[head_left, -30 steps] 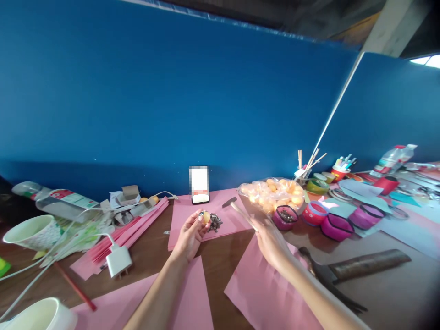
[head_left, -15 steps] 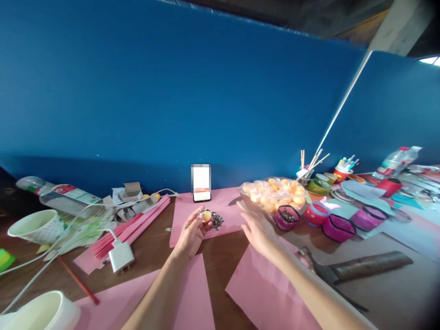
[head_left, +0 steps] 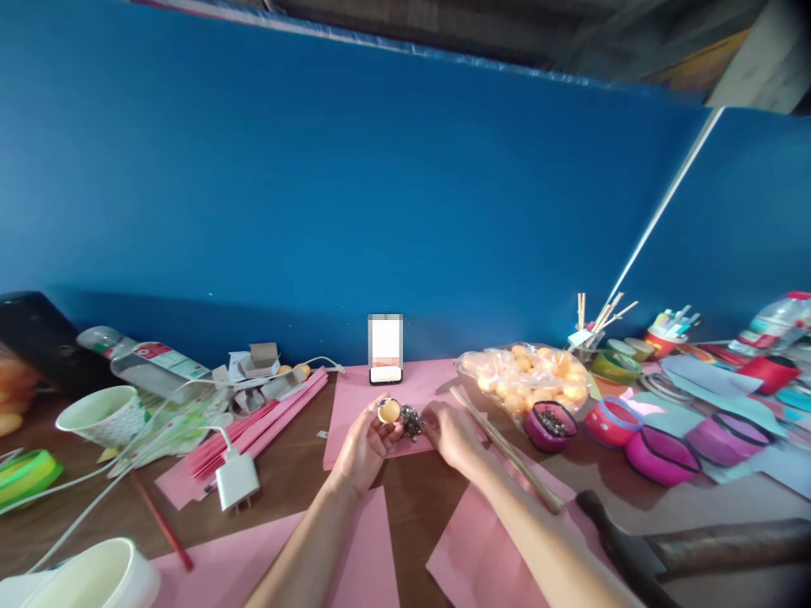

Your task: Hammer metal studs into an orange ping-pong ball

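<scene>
The left hand (head_left: 361, 447) grips a yellow cup (head_left: 389, 411) at its one o'clock, presumably for steadiness; metal bits (head_left: 412, 424) lie handy at the cup's four o'clock, by the right hand (head_left: 454, 433) (its grip I cannot tell).

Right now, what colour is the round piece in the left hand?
The round piece is mostly yellow; it shows best in the head view.

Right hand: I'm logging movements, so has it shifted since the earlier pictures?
Yes. Judged against the phone, the right hand has moved left, its fingertips now by the pile of small metallic pieces.
</scene>
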{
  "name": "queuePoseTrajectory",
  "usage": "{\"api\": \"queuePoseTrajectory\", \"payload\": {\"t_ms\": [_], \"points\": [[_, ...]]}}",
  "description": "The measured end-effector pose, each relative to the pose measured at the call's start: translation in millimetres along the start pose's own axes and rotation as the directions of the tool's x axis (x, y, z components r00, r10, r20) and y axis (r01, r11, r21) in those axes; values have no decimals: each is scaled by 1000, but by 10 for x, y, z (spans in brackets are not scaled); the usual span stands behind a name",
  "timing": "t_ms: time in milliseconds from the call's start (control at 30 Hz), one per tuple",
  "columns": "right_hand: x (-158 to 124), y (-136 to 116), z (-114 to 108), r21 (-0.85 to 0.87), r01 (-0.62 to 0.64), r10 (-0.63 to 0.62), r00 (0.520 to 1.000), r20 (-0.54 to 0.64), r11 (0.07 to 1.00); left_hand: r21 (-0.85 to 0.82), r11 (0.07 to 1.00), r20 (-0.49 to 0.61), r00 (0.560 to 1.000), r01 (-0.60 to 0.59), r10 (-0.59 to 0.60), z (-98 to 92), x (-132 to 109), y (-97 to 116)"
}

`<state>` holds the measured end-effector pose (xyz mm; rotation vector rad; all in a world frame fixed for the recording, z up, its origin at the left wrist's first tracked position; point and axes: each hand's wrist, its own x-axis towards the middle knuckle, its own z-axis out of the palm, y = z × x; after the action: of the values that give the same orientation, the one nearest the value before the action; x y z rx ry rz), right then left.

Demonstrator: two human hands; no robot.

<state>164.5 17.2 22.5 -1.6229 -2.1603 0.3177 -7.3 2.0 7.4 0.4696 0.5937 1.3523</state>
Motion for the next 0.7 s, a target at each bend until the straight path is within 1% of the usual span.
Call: {"api": "queuePoseTrajectory", "payload": {"t_ms": [100,233,367,467,700], "points": [[-6,35,22,33,9,-9,1000,2,999,24,1000,-21,1000,1,-1,-6,15,-10],[-4,67,55,44,46,-46,999,-7,998,46,999,0,1000,-17,17,-1,11,-3],[-23,79,126,59,71,-64,991,-116,996,69,997,18,1000,-24,23,14,-1,12],[-35,82,166,148,120,-88,974,-208,982,78,996,27,999,-39,37,21,-2,13],[-17,54,134,327,160,-54,949,-311,931,86,996,28,999,-26,24,55,-6,17]]}}
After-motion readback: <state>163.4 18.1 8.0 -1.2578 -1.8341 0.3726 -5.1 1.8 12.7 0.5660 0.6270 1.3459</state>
